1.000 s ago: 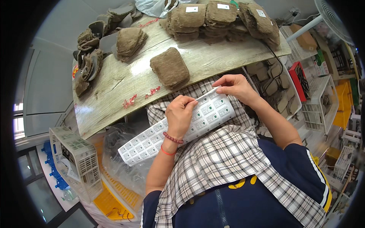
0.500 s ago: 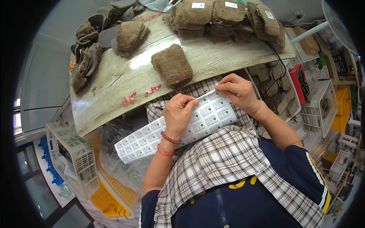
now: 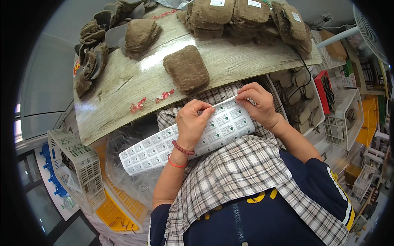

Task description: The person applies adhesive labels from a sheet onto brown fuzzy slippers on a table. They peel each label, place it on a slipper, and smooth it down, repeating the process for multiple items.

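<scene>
Across my lap, over a checked apron point(image 3: 230, 170), lies a long sheet of white labels point(image 3: 152, 151) with small green marks. My left hand point(image 3: 193, 123) pinches its upper edge near the middle. At the sheet's upper right corner, the thumb and fingers of my right hand point(image 3: 258, 102) are pinched together; whether a peeled label is between them is too small to see. Just beyond the sheet, a stack of brown fuzzy pads point(image 3: 186, 69) rests near the table's front edge.
On the wood-patterned table point(image 3: 119, 92), more brown pads point(image 3: 211, 16) with white labels are piled at the back. Grey and brown pieces point(image 3: 94, 59) lie at the left. Plastic crates point(image 3: 78, 164) stand left, a red box point(image 3: 323, 92) right, and a fan point(image 3: 369, 30) far right.
My view has shifted slightly. The sheet's left end has swung a little to the left, and both hands keep nearly the same places on its upper edge.
</scene>
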The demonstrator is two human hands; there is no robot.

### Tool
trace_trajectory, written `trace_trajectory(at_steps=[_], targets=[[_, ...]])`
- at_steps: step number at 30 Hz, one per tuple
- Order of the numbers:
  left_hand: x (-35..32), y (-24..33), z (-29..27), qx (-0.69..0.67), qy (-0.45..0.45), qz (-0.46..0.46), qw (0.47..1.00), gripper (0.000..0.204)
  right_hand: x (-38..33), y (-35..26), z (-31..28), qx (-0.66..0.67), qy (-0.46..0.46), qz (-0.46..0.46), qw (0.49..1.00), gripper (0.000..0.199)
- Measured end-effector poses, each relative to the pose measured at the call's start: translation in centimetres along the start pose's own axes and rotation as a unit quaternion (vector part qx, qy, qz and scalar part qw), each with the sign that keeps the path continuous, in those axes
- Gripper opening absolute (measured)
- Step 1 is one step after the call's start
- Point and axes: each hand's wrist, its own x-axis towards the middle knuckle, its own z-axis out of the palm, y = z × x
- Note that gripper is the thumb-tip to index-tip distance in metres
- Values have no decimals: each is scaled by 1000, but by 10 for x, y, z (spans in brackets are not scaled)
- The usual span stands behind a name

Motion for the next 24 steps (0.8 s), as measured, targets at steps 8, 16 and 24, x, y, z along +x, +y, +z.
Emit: trace_trajectory(at_steps=[8, 16, 24], targets=[[1, 2, 0, 9, 2, 11, 1000, 11, 1, -6, 3, 53, 16, 73, 996, 15], [2, 1, 1, 21, 17, 25, 999, 10, 0, -5, 5, 35, -2, 77, 996, 16], [10, 2, -2, 37, 8, -24, 999, 14, 2, -2, 13, -84, 64, -76, 991, 16]])
